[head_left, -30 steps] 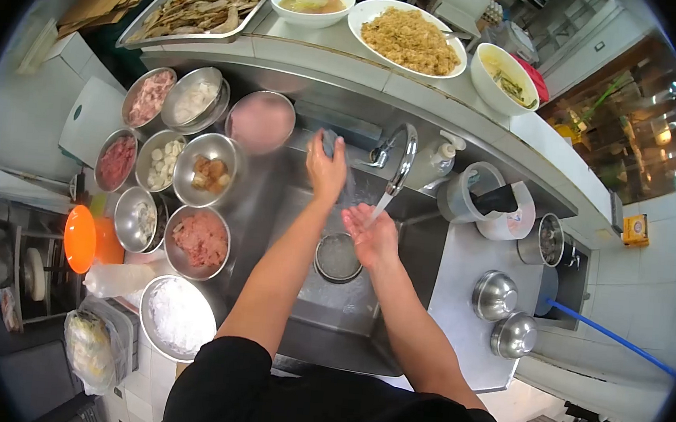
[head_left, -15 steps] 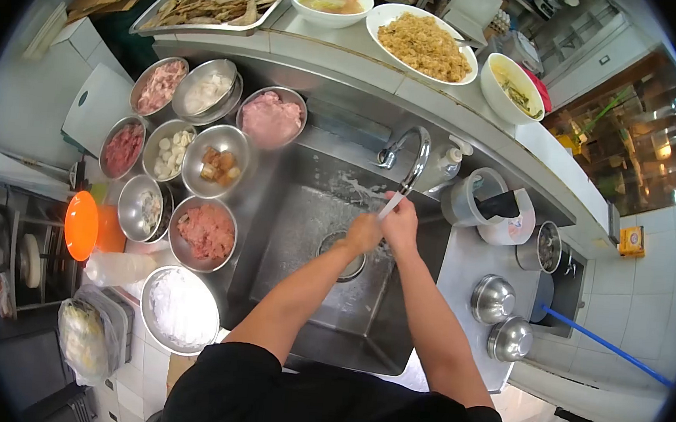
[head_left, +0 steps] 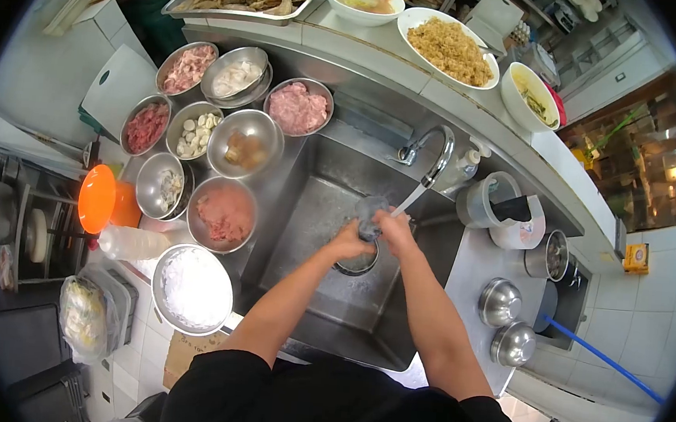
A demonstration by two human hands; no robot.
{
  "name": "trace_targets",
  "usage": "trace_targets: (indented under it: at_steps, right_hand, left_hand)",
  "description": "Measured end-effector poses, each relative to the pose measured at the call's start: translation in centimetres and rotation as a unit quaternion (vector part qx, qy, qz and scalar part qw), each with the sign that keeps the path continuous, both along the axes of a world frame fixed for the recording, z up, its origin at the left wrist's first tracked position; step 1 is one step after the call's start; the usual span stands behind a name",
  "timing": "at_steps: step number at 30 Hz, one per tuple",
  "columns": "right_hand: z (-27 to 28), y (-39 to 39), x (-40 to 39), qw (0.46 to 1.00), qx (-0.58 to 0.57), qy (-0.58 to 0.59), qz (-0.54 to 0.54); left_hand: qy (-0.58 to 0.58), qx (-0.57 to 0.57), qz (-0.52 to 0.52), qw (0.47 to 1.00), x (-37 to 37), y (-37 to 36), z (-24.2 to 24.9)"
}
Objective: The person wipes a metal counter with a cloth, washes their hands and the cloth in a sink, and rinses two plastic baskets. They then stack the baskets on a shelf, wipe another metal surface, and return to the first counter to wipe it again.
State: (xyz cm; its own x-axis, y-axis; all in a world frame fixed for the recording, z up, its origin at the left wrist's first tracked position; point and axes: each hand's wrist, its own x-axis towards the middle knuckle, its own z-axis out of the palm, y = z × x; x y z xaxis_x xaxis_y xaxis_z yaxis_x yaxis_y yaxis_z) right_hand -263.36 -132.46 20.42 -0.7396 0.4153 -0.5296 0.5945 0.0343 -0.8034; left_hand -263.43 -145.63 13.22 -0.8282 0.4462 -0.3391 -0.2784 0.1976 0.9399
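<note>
Water runs from the curved faucet (head_left: 443, 157) onto my hands over the steel sink (head_left: 292, 243). Between them is a dark grey, crumpled wad (head_left: 370, 213), wet and blurred; its exact kind I cannot tell. My right hand (head_left: 393, 228) grips it from the right, directly under the stream. On the lower left side, my left hand (head_left: 349, 242) has its fingers against the wad and its thumb pointing inward. The round drain (head_left: 355, 266) lies just beneath, partly hidden by my hands.
Left of the sink stand several steel bowls, including minced meat (head_left: 225, 214) and white powder (head_left: 191, 289). An orange container (head_left: 105, 199) is beyond them. To the right are plastic tubs (head_left: 486, 197) and two upturned steel bowls (head_left: 500, 302). Dishes of food (head_left: 448, 49) line the ledge.
My hands, close together under the stream before, have moved lower and slightly apart. The grey wad now shows between them. The whole view has shifted, so the surroundings appear further right.
</note>
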Motion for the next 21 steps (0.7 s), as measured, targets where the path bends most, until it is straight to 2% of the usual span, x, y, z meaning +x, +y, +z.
trace_targets:
  at_steps: [2, 4, 6, 7, 9, 10, 11, 12, 13, 14, 15, 16, 18, 19, 20, 21]
  right_hand:
    - [-0.7, 1.0, -0.3, 0.999, -0.041, -0.027, 0.008]
    - [-2.6, 2.5, -0.6, 0.995, -0.078, -0.054, 0.016]
    - [-4.2, 3.4, -0.2, 0.991, -0.083, -0.055, -0.085]
    - [-4.2, 3.9, 0.2, 0.992, -0.082, -0.055, -0.084]
    - [-3.2, 4.2, 1.1, 0.945, -0.306, -0.106, -0.053]
    - [-3.2, 4.2, 1.4, 0.945, -0.305, -0.106, -0.052]
    - [-3.7, 4.3, 1.6, 0.934, -0.338, -0.103, -0.053]
    - [-5.0, 4.6, 1.7, 0.922, -0.371, -0.100, -0.053]
    - [-6.6, 4.5, 1.2, 0.922, -0.371, -0.099, -0.052]
    - [-9.5, 4.4, 0.7, 0.917, -0.395, -0.045, -0.046]
    - [-10.1, 3.8, 0.1, 0.908, -0.417, 0.008, -0.038]
    - [-10.4, 3.7, 0.0, 0.908, -0.417, 0.008, -0.038]
    - [-6.8, 2.1, -0.2, 0.963, -0.226, -0.116, -0.089]
    - [-4.3, 1.1, 0.0, 0.953, -0.281, -0.081, -0.080]
    - [-4.3, 0.7, -0.1, 0.952, -0.283, -0.079, -0.083]
    - [-4.2, 0.6, -0.2, 0.961, -0.240, -0.129, -0.050]
  left_hand:
    - [0.114, -0.227, 0.025, 0.967, -0.2, 1.0, -0.8]
    - [0.125, -0.222, 0.053, 0.966, -0.6, 1.5, 0.8]
    - [0.141, -0.215, 0.111, 0.960, -0.8, 2.0, 2.7]
    - [0.140, -0.214, 0.112, 0.960, -0.7, 2.3, 3.4]
    - [0.191, -0.130, 0.027, 0.973, -0.4, 2.9, 4.0]
    - [0.191, -0.129, 0.027, 0.973, -0.3, 2.9, 4.2]
    - [0.038, -0.020, 0.026, 0.999, -0.2, 3.0, 4.4]
    - [-0.115, 0.091, 0.024, 0.989, 0.0, 3.0, 4.5]
    - [-0.114, 0.091, 0.025, 0.989, 0.4, 2.8, 4.7]
    - [0.087, -0.070, 0.077, 0.991, 1.4, 2.5, 4.8]
    - [0.281, -0.225, 0.126, 0.924, 2.1, 2.2, 4.9]
    - [0.281, -0.225, 0.126, 0.924, 2.4, 1.6, 4.9]
    - [0.415, -0.231, -0.114, 0.872, 3.0, 0.5, 4.9]
    - [0.430, -0.257, -0.099, 0.860, 3.2, 0.6, 3.7]
    - [0.432, -0.257, -0.102, 0.859, 3.0, 0.8, 1.9]
    - [0.455, -0.253, -0.055, 0.852, 2.6, 1.1, 0.5]
